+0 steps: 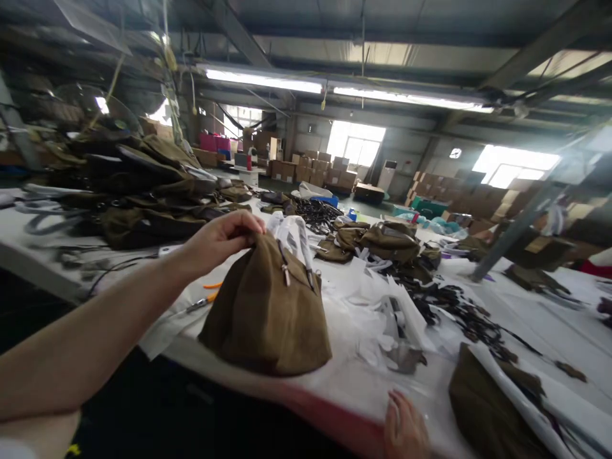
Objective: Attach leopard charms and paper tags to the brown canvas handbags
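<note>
The left arm (pixel 115 319) has a whitish sleeve (pixel 14 449)

Near the centre of the frame the left hand (pixel 222 239) pinches the top of a brown bag (pixel 272 319) standing on a white table (pixel 344 377), while the right hand (pixel 407 426), fingers lightly bent, is by the table's near edge at the bottom, right of centre. An orange-handled tool (pixel 210 298) lies just left of the bag, a heap of dark and brown bags (pixel 143 172) fills the left, and dark straps (pixel 459 312) tangle at right. Across the top, lit tube lamps (pixel 262 81) hang above stacked cardboard boxes (pixel 310 171).
</note>
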{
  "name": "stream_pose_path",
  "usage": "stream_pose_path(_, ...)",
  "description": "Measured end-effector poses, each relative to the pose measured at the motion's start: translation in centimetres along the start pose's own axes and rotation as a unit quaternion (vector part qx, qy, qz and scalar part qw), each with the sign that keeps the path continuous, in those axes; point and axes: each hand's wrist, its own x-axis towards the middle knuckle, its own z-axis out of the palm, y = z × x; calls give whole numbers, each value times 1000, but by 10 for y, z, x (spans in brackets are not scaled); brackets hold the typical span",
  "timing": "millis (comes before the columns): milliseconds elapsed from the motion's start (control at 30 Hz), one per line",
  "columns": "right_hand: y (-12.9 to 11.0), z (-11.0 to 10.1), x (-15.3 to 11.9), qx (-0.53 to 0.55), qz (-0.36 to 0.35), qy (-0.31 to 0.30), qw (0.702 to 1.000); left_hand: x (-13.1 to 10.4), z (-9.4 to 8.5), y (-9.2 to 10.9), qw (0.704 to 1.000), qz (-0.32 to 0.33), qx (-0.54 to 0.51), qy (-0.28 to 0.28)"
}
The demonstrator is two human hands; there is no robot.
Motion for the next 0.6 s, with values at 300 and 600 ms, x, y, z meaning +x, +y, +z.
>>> stream_pose_path(300,-99,12,-45,361,232,-300,852,-152,40,-38,936,-151,83,-308)
stream_pose_path(600,-108,-22,-29,385,175,-166,891,-168,3,-59,956,-233,37,-174)
